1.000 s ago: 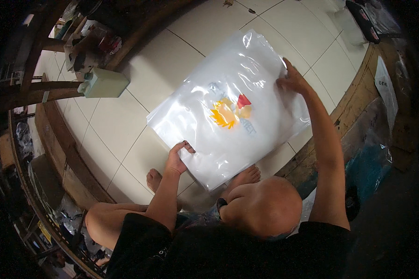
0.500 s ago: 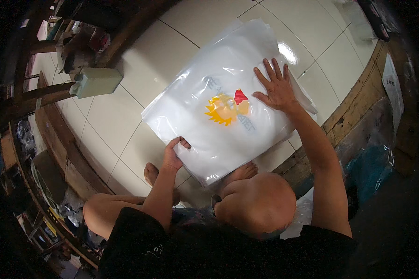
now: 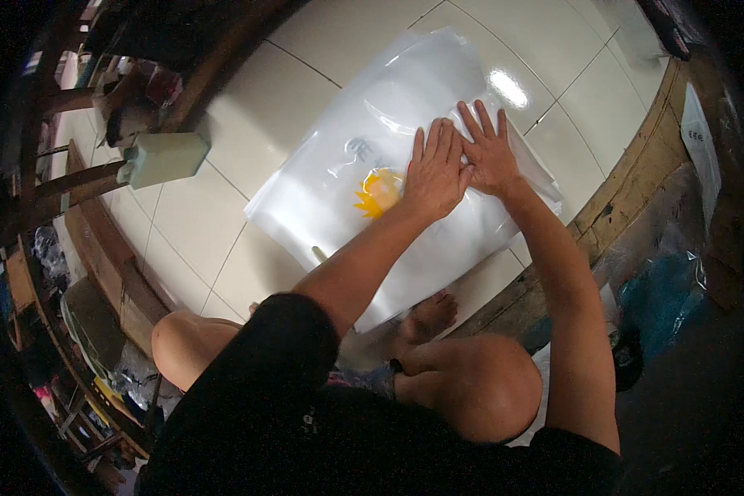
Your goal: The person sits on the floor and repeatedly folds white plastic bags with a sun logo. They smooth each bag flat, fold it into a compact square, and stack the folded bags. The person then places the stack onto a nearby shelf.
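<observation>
A stack of clear plastic sheets or bags (image 3: 306,194) lies flat on the tiled floor in front of me, with a yellow printed shape showing on it. My left hand (image 3: 436,172) presses flat on the stack's upper right part, fingers stretched out, and covers some of the print. Right beside it, my right hand (image 3: 488,155) lies flat on the plastic with spread fingers. The two hands touch or overlap slightly at the thumb side. Neither holds anything. Whether the stack is made of bags or loose sheets, I cannot tell.
A pale plastic jug (image 3: 167,159) stands at the left by wooden beams. A wooden plank (image 3: 628,194) edges the right side, with teal plastic wrapping (image 3: 657,302) beyond it. My bare foot (image 3: 430,317) is at the stack's near edge.
My left hand has let go of the stack's near left edge and moved up and right, landing flat beside the right hand. My right hand has stayed about where it was.
</observation>
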Available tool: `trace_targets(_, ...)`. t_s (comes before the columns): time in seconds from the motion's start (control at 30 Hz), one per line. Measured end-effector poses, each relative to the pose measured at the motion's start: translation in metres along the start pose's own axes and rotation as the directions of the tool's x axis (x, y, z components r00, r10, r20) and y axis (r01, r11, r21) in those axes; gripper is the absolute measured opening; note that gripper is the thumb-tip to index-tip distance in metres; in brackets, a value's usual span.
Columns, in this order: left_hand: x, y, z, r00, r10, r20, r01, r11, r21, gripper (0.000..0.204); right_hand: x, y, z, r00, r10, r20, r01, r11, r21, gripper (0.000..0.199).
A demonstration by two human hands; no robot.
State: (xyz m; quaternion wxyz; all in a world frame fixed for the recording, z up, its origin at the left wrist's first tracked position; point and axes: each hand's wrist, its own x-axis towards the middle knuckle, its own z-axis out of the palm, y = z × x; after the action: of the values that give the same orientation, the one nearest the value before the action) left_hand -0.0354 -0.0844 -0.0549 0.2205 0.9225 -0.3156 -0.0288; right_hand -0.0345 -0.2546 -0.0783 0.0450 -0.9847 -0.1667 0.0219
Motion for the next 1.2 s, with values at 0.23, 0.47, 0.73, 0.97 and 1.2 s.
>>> trace_targets(0.23, -0.026, -0.02, -0.001, 0.98, -0.157, 0.125, 0.154, 0.987, 0.036, 0.08, -0.014, 0.005, -0.002, 0.996, 0.082, 0.042, -0.084, 0.996, 0.026, 0.071)
trace_targets(0.47, -0.109, -0.073, -0.034, 0.9, -0.401, 0.168, 0.373, 0.911, 0.177, 0.087, -0.006, 0.002, -0.008, 0.991, 0.055, 0.125, -0.058, 0.998, 0.02, 0.073)
trace_targets(0.73, -0.103, -0.075, -0.037, 0.895, -0.414, 0.165, 0.366, 0.895, 0.256, 0.084, 0.049, 0.018, -0.027, 0.966, -0.246, -0.084, 0.253, 0.962, 0.1, 0.078)
trace_targets(0.97, -0.103, -0.075, -0.039, 0.895, -0.415, 0.161, 0.388, 0.905, 0.174, 0.082, 0.108, 0.034, -0.01, 0.961, -0.276, -0.013, 0.277, 0.96, 0.038, 0.089)
trace_targets(1.2, -0.048, -0.054, -0.046, 0.897, -0.442, 0.02, 0.442, 0.894, -0.069, 0.082, 0.107, 0.033, -0.007, 0.968, -0.246, 0.048, 0.245, 0.969, 0.02, 0.09)
